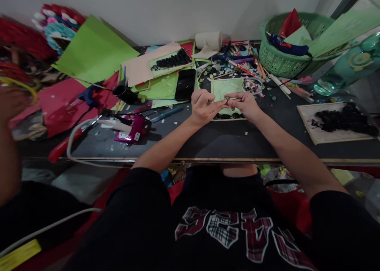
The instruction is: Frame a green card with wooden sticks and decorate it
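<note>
My left hand [204, 106] and my right hand [246, 105] meet fingertip to fingertip at the middle of the table. Pinched between them is a small dark round piece [227, 98], too small to name its kind. Both hands are closed on it. Beneath them lies a light green board [231, 84] with a pale frame and black pieces [233, 115] along its near edge; the hands cover part of it. Just beyond the right hand stands a round clear container [253, 86] of small mixed bits. A black phone [185, 84] lies beyond the left hand.
Pens, sticks and scraps crowd the back beside a green basket [274, 61] and a clear bottle [346, 71]. Framed boards with black pieces lie at the right [310, 120] and back [152, 71]. A purple device [129, 130] with a cable sits left. Another person's arm [8, 144] shows far left.
</note>
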A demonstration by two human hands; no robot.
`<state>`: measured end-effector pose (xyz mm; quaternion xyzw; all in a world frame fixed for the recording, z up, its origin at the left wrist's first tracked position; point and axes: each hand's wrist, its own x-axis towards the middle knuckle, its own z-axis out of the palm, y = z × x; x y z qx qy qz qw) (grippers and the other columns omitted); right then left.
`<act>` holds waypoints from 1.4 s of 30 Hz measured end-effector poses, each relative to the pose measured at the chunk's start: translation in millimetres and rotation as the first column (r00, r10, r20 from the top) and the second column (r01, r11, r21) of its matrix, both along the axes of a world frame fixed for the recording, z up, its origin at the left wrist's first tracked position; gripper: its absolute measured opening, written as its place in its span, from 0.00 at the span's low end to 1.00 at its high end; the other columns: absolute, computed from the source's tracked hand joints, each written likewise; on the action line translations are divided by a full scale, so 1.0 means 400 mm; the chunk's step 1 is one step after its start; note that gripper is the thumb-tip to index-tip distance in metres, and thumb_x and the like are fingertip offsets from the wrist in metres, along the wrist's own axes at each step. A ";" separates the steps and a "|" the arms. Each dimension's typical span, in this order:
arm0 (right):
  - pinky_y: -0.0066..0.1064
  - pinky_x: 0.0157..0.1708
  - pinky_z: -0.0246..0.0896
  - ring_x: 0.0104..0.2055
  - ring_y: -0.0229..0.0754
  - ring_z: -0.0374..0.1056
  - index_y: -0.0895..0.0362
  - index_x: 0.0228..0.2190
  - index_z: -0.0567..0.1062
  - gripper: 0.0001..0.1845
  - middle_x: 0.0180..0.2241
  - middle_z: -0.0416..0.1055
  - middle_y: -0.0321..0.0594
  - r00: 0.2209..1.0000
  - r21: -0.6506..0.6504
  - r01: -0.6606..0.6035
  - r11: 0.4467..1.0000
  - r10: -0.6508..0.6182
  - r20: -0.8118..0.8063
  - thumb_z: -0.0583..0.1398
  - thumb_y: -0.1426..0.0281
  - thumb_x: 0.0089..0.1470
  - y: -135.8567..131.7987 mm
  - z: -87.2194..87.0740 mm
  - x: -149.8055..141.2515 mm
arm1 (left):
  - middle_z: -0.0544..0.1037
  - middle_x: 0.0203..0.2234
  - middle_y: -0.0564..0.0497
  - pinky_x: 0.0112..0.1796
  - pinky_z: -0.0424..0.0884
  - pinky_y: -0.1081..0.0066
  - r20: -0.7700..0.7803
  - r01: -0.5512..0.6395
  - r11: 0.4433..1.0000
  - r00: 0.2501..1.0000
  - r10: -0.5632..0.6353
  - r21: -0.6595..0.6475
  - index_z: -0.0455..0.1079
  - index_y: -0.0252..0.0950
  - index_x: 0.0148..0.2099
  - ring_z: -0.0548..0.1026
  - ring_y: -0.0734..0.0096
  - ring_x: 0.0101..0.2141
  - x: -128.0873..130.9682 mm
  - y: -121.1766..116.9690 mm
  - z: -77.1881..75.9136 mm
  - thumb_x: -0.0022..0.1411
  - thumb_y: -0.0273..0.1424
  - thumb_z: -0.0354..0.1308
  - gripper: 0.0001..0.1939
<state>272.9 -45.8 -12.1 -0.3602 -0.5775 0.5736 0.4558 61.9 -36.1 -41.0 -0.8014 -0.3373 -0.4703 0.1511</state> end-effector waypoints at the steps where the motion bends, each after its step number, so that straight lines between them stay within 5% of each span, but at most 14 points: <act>1: 0.27 0.25 0.63 0.21 0.30 0.61 0.59 0.36 0.83 0.23 0.22 0.74 0.33 1.000 0.001 0.002 1.000 -0.002 -0.002 0.75 0.58 0.39 0.000 -0.001 -0.001 | 0.62 0.26 0.52 0.44 0.70 0.61 0.010 0.007 1.000 1.000 -0.007 -0.003 0.82 0.46 0.40 0.68 0.66 0.34 -0.001 0.001 -0.001 0.65 0.56 0.55 0.23; 11: 0.27 0.25 0.63 0.20 0.31 0.61 0.57 0.33 0.83 0.29 0.19 0.73 0.31 0.997 -0.046 0.016 0.999 -0.020 -0.077 0.77 0.53 0.30 0.002 0.001 -0.003 | 0.73 0.45 0.42 0.58 0.65 0.54 0.031 -0.022 0.980 0.999 0.029 -0.200 0.79 0.44 0.49 0.72 0.54 0.51 0.022 -0.013 0.015 0.62 0.61 0.52 0.30; 21: 0.26 0.28 0.66 0.29 0.35 0.70 0.58 0.38 0.82 0.30 0.29 0.79 0.38 0.998 -0.060 -0.055 0.997 0.054 -0.016 0.77 0.57 0.32 -0.002 0.005 0.005 | 0.72 0.36 0.48 0.51 0.69 0.57 -0.007 0.085 0.985 0.996 -0.087 -0.147 0.79 0.43 0.43 0.72 0.61 0.46 0.004 -0.002 0.003 0.65 0.51 0.60 0.18; 25: 0.27 0.25 0.63 0.23 0.32 0.64 0.61 0.41 0.81 0.31 0.24 0.76 0.35 0.994 -0.038 -0.094 0.995 0.096 0.051 0.75 0.53 0.38 -0.004 0.007 0.012 | 0.72 0.34 0.48 0.50 0.69 0.58 -0.058 0.070 0.990 0.995 -0.078 -0.121 0.77 0.39 0.39 0.73 0.62 0.43 -0.001 -0.005 -0.004 0.66 0.52 0.57 0.22; 34: 0.28 0.31 0.64 0.24 0.32 0.62 0.58 0.36 0.82 0.31 0.21 0.71 0.31 0.994 0.045 -0.110 0.993 0.108 0.028 0.72 0.44 0.41 -0.004 0.011 0.007 | 0.74 0.50 0.43 0.59 0.64 0.53 -0.096 0.010 0.988 0.995 -0.025 -0.153 0.77 0.42 0.49 0.71 0.54 0.56 0.012 -0.008 0.031 0.67 0.57 0.50 0.27; 42: 0.27 0.33 0.65 0.30 0.33 0.67 0.57 0.38 0.83 0.34 0.33 0.79 0.39 0.997 0.069 -0.032 0.997 0.027 0.073 0.69 0.41 0.42 0.004 -0.003 0.004 | 0.74 0.53 0.43 0.59 0.65 0.50 -0.092 0.055 0.983 0.993 -0.072 -0.175 0.77 0.43 0.52 0.70 0.52 0.58 0.012 0.000 0.038 0.68 0.52 0.52 0.23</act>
